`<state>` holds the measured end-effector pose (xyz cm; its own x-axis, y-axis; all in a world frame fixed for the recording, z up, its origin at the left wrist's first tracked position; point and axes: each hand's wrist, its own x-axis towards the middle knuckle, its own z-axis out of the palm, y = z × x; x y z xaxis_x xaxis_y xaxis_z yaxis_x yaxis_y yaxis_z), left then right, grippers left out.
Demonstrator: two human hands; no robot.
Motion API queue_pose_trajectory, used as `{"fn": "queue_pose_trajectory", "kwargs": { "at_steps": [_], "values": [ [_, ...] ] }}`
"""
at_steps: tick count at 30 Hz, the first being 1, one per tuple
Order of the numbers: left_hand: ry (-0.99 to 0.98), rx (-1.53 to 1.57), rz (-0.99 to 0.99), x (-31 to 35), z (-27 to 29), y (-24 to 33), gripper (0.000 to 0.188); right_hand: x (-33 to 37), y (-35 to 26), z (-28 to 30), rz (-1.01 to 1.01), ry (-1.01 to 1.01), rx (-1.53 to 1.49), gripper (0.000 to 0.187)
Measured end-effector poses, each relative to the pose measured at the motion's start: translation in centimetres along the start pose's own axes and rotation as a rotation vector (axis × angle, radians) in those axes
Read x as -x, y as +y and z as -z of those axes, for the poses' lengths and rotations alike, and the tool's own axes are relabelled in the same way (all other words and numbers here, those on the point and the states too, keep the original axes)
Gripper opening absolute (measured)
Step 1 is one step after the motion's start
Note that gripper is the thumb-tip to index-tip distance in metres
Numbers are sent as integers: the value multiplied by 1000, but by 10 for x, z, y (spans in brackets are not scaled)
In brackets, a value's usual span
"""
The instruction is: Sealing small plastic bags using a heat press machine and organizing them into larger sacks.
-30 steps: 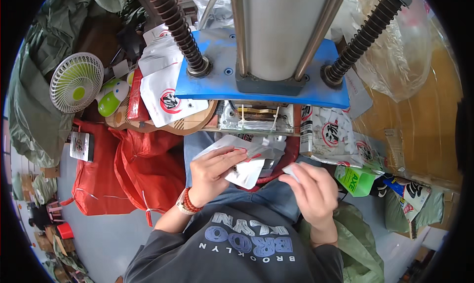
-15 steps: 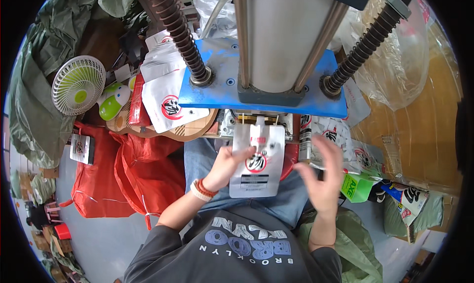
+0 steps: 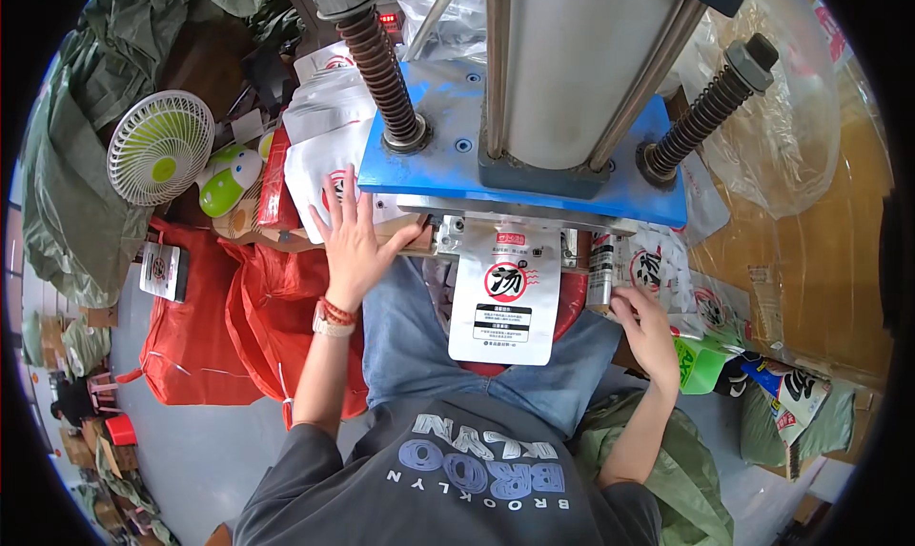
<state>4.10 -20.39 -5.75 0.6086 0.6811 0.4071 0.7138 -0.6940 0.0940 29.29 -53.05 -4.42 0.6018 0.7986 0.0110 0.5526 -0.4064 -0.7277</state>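
A white flat pouch (image 3: 502, 303) with a black character in a red ring hangs from the front of a press, its top edge under the metal bar (image 3: 515, 212) below the blue plate (image 3: 438, 170). No hand touches the pouch. My left hand (image 3: 353, 252) is open with fingers spread, reaching over the front of a stack of similar pouches (image 3: 329, 117); whether it touches them I cannot tell. On the other side, my right hand (image 3: 648, 332) has its fingers bent together at the lower end of a silver cylindrical part (image 3: 600, 272). What its fingertips hold is hidden.
Coil springs (image 3: 381, 70) and a large cylinder (image 3: 553, 70) rise above the plate. More pouches (image 3: 653, 265) lie in a heap at right, near a green box (image 3: 699, 363). A fan (image 3: 160, 149) and red bags (image 3: 191, 341) are at left.
My left hand let go of the pouch and moved left toward the stack. My right hand came down to the silver part's end. The metal bar now shows over the pouch's top.
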Motion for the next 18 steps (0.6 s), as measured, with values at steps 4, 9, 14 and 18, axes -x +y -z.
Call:
{"fn": "queue_pose_trajectory", "kwargs": {
  "at_steps": [4,9,14,18],
  "values": [
    [-264,97,-216,35,-10,-29,66,9,-22,6,-91,92,-690,30],
    [-123,586,39,57,34,-11,39,22,-93,12,366,406,-619,46],
    [85,549,-312,58,83,46,39,12,-149,-20,698,141,169,36],
    [41,652,-491,59,114,59,26,22,-152,-22,812,131,10,33]
  ]
}}
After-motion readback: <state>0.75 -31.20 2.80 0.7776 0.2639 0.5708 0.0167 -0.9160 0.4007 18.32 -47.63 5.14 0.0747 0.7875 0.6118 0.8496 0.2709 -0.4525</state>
